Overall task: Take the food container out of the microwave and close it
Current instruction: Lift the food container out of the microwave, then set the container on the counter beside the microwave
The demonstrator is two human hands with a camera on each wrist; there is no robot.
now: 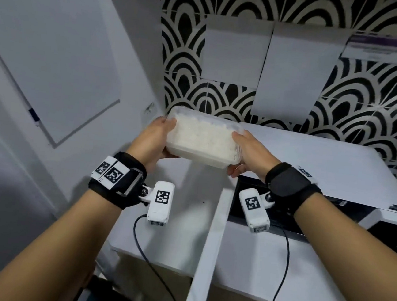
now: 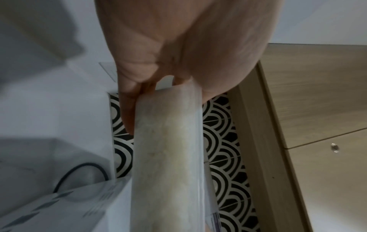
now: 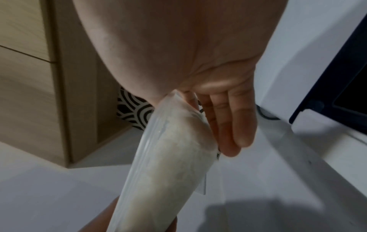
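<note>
A clear plastic food container (image 1: 202, 138) filled with white rice, with no lid on it, is held in the air to the left of the white microwave (image 1: 313, 167). My left hand (image 1: 155, 141) grips its left end, thumb at the rim and fingers (image 2: 127, 109) under the base. My right hand (image 1: 248, 153) grips the right end the same way, fingers (image 3: 228, 125) along the underside. The wrist views show the container (image 2: 168, 157) side-on, and the container (image 3: 163, 180) is blurred there. The microwave door (image 1: 209, 249) stands swung open toward me, with the dark cavity behind my right wrist.
A white counter (image 1: 173, 221) lies below the container. Behind is a black-and-white patterned tile wall (image 1: 222, 99) with white sheets (image 1: 294, 72) stuck on it. A pale wall panel (image 1: 56, 49) is at the left. Wooden cabinets (image 2: 317, 109) hang above. Black cables (image 1: 280, 269) trail from the wrist cameras.
</note>
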